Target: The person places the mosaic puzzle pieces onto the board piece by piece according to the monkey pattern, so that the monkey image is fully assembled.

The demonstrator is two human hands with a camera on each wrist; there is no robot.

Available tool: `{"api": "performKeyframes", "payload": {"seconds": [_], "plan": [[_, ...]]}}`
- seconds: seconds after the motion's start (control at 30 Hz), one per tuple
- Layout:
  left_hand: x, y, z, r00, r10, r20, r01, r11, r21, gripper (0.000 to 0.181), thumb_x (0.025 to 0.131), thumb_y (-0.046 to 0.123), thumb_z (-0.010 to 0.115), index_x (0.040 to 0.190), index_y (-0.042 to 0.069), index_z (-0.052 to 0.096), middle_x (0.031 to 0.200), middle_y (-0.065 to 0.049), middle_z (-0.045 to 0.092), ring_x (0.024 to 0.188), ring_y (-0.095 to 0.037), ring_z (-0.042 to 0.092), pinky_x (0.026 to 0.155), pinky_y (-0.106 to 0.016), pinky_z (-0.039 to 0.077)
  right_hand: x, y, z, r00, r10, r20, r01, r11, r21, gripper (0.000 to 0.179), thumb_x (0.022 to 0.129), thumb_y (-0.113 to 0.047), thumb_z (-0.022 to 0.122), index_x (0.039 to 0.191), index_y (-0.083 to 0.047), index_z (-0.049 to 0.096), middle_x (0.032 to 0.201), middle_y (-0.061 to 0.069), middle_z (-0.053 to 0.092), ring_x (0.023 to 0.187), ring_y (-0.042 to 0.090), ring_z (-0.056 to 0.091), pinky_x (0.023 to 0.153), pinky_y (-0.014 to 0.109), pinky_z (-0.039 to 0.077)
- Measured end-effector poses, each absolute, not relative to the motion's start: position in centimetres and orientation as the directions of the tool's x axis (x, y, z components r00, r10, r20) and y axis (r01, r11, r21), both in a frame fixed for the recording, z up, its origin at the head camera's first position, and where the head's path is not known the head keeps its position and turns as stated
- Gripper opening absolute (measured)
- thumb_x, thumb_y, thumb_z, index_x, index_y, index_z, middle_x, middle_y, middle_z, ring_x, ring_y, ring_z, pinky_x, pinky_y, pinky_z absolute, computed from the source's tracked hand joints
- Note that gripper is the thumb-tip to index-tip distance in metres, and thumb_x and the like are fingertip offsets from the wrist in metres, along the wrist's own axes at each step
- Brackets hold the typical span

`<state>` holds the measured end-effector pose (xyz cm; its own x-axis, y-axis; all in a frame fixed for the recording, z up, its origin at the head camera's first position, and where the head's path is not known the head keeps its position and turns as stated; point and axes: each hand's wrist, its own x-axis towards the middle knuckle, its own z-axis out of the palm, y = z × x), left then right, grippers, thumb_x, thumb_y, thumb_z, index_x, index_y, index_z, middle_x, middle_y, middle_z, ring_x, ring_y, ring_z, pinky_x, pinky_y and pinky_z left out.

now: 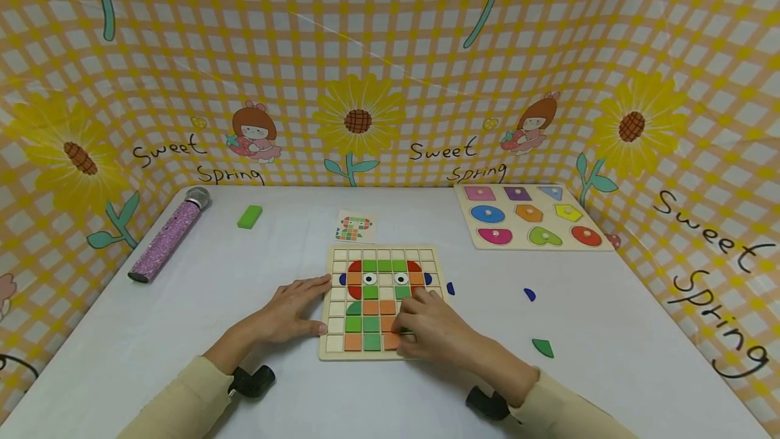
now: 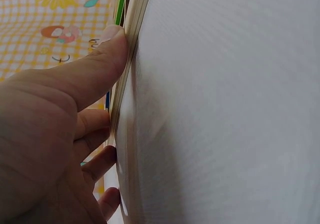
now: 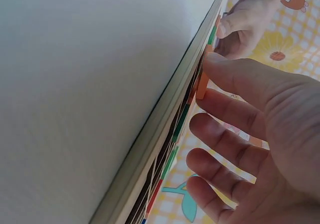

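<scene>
A wooden grid board lies in front of me with colored tiles forming a face and body. Along its left edge rests my left hand, fingers extended; in the left wrist view the thumb touches the board's side. My right hand is over the lower right of the board, covering some cells. Between its thumb and index finger it pinches an orange tile, tilted at the board surface. The other fingers are loosely bent. Behind the board is a small picture card with a similar pattern.
Two dark blue half-round pieces, one by the board and one farther right, lie near a green quarter piece. A shape puzzle stands back right. A green block and a glittery pink microphone lie left.
</scene>
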<state>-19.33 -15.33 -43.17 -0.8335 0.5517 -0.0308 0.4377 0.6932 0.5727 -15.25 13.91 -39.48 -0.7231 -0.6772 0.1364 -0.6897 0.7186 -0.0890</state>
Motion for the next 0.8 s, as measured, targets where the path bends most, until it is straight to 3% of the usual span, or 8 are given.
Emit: {"api": "performKeyframes", "payload": {"seconds": [0.57, 0.8], "plan": [[-19.3, -15.3, -43.2, -0.837, 0.546, -0.032, 0.429, 0.692, 0.581, 0.078, 0.082, 0.036, 0.072, 0.145, 0.007, 0.037, 0.155, -0.009, 0.029, 0.141, -0.035, 0.027, 0.106, -0.060, 0.022, -15.2, 13.7, -39.7, -0.718, -0.680, 0.148, -0.693, 0.718, -0.060, 0.016, 0.075, -0.029, 0.076, 0.089, -0.022, 0.074, 0.086, -0.007, 0.062, 0.089, 0.013, 0.044, 0.079, 0.031, 0.040], [-19.3, -15.3, -43.1, -0.835, 0.549, -0.029, 0.435, 0.692, 0.576, 0.078, 0.082, 0.035, 0.072, 0.145, 0.008, 0.036, 0.155, -0.009, 0.029, 0.141, -0.034, 0.027, 0.107, -0.060, 0.022, -15.2, 15.5, -39.2, -0.750, -0.645, 0.147, -0.661, 0.737, -0.139, 0.022, 0.072, -0.030, 0.079, 0.091, -0.021, 0.074, 0.091, -0.008, 0.064, 0.092, 0.012, 0.045, 0.083, 0.034, 0.042]]}}
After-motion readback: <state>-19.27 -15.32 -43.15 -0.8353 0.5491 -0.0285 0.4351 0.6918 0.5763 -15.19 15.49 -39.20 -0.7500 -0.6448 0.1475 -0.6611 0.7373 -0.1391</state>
